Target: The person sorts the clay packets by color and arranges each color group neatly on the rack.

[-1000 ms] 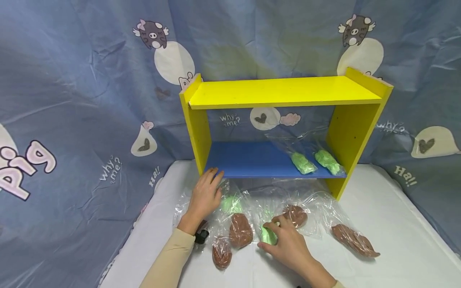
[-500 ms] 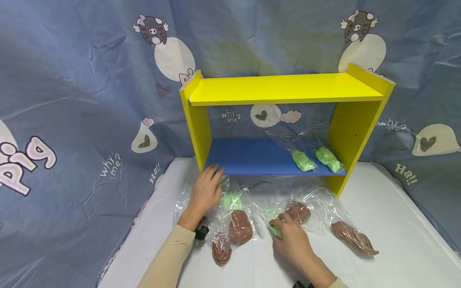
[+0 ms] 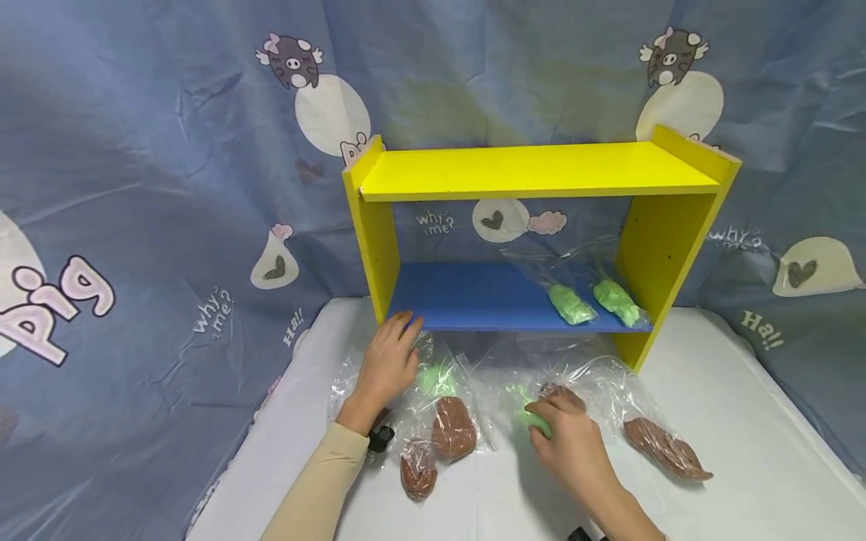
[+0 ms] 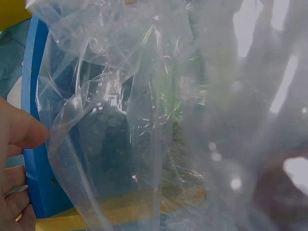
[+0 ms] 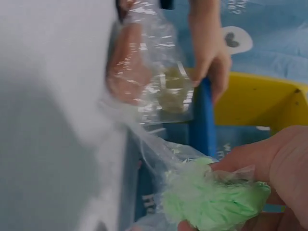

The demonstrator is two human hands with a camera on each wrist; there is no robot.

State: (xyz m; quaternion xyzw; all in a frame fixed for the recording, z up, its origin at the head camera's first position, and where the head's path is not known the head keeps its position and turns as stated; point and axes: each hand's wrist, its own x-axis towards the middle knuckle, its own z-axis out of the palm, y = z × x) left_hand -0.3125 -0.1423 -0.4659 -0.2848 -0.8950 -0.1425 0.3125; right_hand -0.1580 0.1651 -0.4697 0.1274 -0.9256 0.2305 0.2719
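My right hand (image 3: 571,443) pinches a clear plastic bag with a crumpled light-green lump (image 5: 214,202) in it, low over the white table. In the right wrist view the thumb and fingers lie either side of the lump. My left hand (image 3: 386,359) grips the front edge of the blue shelf board (image 3: 467,297) at its left end, thumb on one side and fingers on the other. Below that hand lie bagged brown lumps (image 3: 454,430) and another bagged green lump (image 3: 436,381). Clear plastic covers much of the left wrist view.
The yellow shelf unit (image 3: 534,171) stands at the back of the table. Two bagged green lumps (image 3: 570,303) sit on the right of the blue board. A long brown lump (image 3: 666,449) in a bag lies at right. Behind hangs a blue printed cloth (image 3: 162,188).
My right hand has closed on the bagged green lump and moved it to the right, partly over the brown lump there. The left hand has stayed at the shelf edge.
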